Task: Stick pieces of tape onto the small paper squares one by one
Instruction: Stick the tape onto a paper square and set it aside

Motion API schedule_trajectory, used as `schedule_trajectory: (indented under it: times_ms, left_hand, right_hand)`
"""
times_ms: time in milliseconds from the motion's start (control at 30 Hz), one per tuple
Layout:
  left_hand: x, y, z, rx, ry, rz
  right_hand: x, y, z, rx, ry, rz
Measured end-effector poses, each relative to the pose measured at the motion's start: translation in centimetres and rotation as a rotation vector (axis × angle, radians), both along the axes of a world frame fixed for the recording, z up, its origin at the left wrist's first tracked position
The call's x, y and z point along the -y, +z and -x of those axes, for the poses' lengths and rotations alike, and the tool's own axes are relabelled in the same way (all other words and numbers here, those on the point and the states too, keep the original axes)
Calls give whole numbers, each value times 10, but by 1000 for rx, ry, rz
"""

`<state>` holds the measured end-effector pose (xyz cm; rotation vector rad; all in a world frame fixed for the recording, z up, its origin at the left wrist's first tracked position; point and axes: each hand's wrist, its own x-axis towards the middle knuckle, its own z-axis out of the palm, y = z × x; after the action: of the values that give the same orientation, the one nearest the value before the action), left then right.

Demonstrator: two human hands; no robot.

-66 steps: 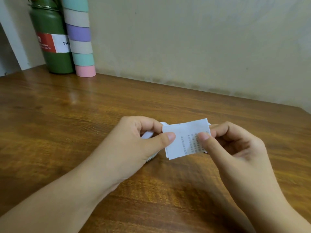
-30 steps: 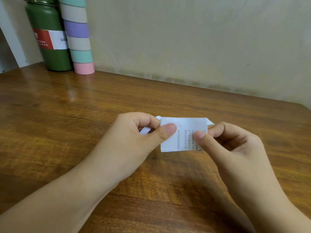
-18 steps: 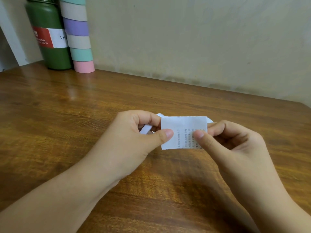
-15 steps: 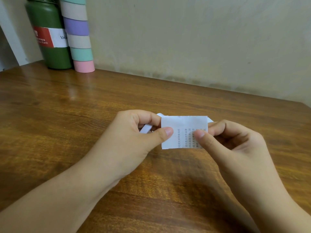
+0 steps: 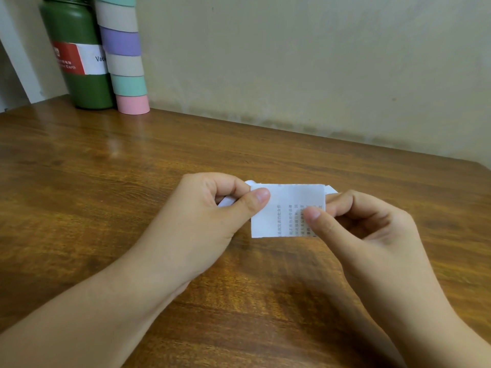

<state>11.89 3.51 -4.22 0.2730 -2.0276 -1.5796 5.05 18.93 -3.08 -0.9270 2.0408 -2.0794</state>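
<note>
Two hands hold a small printed paper square (image 5: pixel 281 211) just above a wooden desk (image 5: pixel 106 181). The left hand (image 5: pixel 202 219) pinches its left edge; the right hand (image 5: pixel 372 235) pinches its right edge. Far left, a closed green bottle (image 5: pixel 79 57) stands beside stacked tape rolls (image 5: pixel 125 54).

Readable text: bottle label only, I see.
Green bottle (image 5: pixel 77 53), far left of the paper square (image 5: pixel 284 208): label reads "Vac…" on white, "…Earth" on red. Paper's printed columns too small for me to read.
</note>
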Motion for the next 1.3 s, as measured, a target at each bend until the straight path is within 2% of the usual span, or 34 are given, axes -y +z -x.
schedule_trajectory:
  times_ms: [200, 733, 1300]
  left_hand:
    - [-1, 0, 2, -42, 19, 10]
    - [-1, -5, 4, -64, 62, 58]
    - [1, -10, 4, -115, 10, -6]
  right_hand:
    - [0, 0, 0, 52, -2, 10]
    - [2, -1, -1, 45, -2, 12]
    - [1, -3, 4, 54, -47, 102]
